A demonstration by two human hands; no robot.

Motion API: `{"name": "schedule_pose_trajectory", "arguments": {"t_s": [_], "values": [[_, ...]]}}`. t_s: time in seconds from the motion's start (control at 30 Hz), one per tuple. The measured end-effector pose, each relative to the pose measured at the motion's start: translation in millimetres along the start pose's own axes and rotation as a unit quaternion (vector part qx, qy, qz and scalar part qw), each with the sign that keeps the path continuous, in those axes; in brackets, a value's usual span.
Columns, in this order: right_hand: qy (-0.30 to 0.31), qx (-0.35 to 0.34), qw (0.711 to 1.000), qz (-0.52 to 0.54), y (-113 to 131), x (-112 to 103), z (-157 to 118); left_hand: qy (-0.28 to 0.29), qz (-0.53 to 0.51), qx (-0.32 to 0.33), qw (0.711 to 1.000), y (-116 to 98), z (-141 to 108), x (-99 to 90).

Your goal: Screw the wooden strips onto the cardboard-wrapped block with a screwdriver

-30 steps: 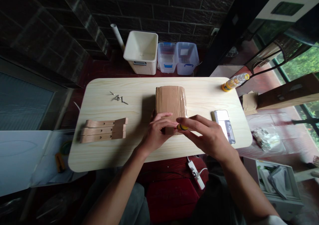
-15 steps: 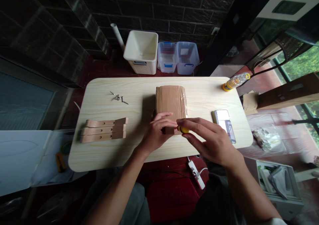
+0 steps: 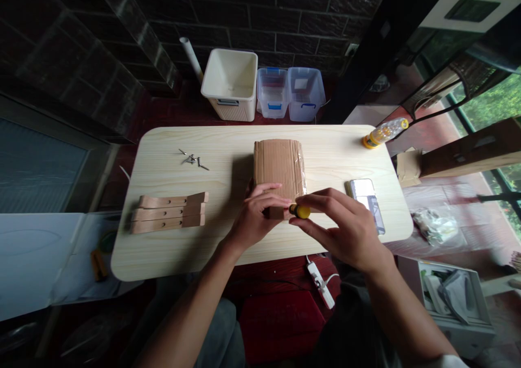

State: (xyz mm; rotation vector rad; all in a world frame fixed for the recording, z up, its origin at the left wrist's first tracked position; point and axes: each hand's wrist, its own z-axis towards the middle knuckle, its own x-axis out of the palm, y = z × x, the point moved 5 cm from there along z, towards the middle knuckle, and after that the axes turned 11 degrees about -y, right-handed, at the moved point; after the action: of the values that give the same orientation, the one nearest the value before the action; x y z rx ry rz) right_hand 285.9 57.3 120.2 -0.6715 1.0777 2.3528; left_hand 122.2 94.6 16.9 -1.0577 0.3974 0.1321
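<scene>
As 2 hands grip | left hand [image 3: 256, 221]: wooden block [image 3: 275, 213] | right hand [image 3: 342, 227]: yellow-handled screwdriver [image 3: 302, 211]

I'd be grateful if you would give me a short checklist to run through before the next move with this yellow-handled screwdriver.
1. Left hand holding the wooden piece against the cardboard-wrapped package: ok.
2. Right hand gripping the yellow-handled screwdriver: ok.
3. Screwdriver tip seated in a screw: cannot tell, the tip is hidden.
4. Loose screws lying within sight on the tabletop: ok.
5. Three drilled wooden slats lying apart from both hands: ok.
</scene>
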Motion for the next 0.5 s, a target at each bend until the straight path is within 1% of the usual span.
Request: {"name": "schedule_pose_trajectory", "arguments": {"t_s": [0.1, 0.17, 0.3, 0.5], "values": [[0.001, -0.022, 1.0, -0.015, 1, -1, 0, -0.005, 0.004, -0.002, 1.0, 0, 0, -0.3], [0.019, -0.033, 0.999, -0.012, 3, -1, 2, -0.002, 0.01, -0.004, 1.0, 0, 0, -0.2], [0.05, -0.03, 0.998, 0.019, 8, -4, 5, 0.005, 0.019, -0.009, 1.0, 0, 0, 0.0], [0.042, -0.022, 0.997, 0.055, 10, -7, 7, -0.004, 0.016, -0.004, 1.0, 1, 0, -0.8]]}}
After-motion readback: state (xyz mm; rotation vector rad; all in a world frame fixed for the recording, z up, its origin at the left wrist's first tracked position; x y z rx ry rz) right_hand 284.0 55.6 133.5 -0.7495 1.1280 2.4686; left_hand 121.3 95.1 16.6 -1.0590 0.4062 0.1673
